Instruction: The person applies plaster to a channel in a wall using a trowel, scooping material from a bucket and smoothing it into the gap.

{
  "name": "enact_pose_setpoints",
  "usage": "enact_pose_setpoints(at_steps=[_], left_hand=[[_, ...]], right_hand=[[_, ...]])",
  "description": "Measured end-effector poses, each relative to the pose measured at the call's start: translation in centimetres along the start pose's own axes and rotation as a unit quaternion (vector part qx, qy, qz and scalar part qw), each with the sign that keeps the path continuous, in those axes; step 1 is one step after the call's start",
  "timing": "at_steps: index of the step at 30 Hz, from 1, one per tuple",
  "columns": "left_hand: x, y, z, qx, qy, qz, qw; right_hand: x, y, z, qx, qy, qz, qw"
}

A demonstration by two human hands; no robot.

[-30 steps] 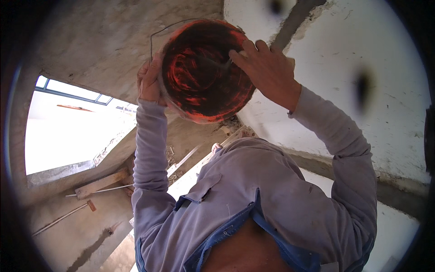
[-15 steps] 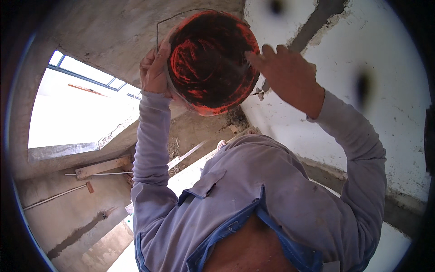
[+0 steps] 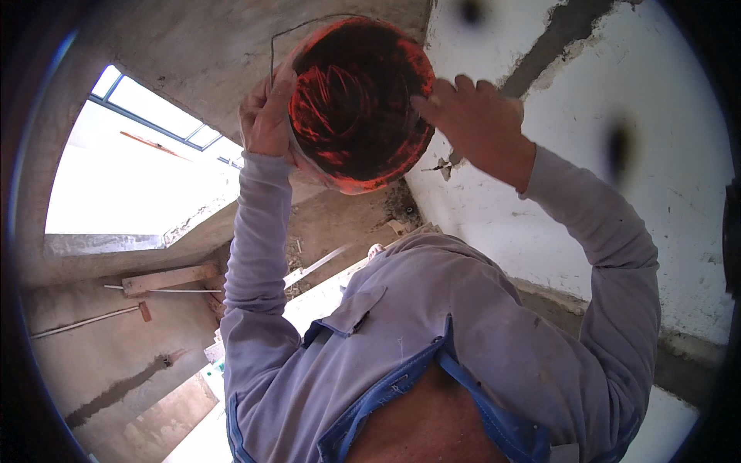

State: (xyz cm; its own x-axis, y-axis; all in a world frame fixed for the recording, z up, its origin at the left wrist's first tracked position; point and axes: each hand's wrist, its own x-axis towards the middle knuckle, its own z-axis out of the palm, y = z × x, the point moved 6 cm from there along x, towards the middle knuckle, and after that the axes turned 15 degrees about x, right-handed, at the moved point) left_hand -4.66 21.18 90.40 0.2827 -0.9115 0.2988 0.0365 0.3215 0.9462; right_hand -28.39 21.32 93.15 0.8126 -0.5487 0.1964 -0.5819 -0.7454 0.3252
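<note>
Bucket: an orange bucket (image 3: 359, 104), its inside dark and smeared, is held up overhead with the open mouth facing the camera; it sits between the two hands, in front of the concrete ceiling (image 3: 185, 54).
Handle: a thin wire handle (image 3: 287, 35) arcs from the bucket's upper left rim over its top.
Left hand: the left hand (image 3: 266, 116) is closed on the bucket's left rim, fingers curled over the edge; this grip is firm on the bucket.
Right hand: the right hand (image 3: 475, 116) lies against the bucket's right rim with the fingers stretched out and spread, fingertips touching the edge; it is open, not wrapped round anything.
Sleeves: both arms are raised in a grey-lilac long-sleeved shirt (image 3: 432, 324) with a blue lining at the open collar.
Wall: a white plastered wall (image 3: 617, 193) stands to the right, with a grey unplastered strip running up it behind the right hand.
Window: a bright window opening (image 3: 131, 177) lies to the left, well apart from the bucket.
Below: a wooden plank (image 3: 170, 278) and a thin pipe (image 3: 85, 322) lie on the concrete lower left.
</note>
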Motion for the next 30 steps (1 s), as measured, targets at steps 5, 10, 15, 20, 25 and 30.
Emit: enact_pose_setpoints(at_steps=[5,10,15,20,25,30], left_hand=[[0.1,0.4,0.0,0.02,0.002,-0.031,0.999],[0.3,0.4,-0.3,0.023,0.009,-0.005,1.0],[0.6,1.8,0.0,0.06,-0.04,0.063,0.995],[0.3,2.7,0.8,0.148,-0.075,0.13,0.977],[-0.5,3.2,1.2,0.138,-0.089,0.153,0.975],[-1.5,1.3,-1.2,0.052,-0.031,0.094,0.994]], right_hand=[[2.2,1.4,-0.5,-0.035,0.077,0.002,0.996],[1.1,-1.8,0.3,0.033,0.007,-0.025,0.999],[2.4,-0.9,-2.1,0.023,-0.039,0.001,0.999],[3.9,-1.3,-2.0,0.109,-0.05,-0.069,0.99],[3.0,-2.3,-0.4,0.223,-0.008,-0.071,0.972],[2.1,-3.0,1.8,0.316,-0.071,-0.034,0.945]])
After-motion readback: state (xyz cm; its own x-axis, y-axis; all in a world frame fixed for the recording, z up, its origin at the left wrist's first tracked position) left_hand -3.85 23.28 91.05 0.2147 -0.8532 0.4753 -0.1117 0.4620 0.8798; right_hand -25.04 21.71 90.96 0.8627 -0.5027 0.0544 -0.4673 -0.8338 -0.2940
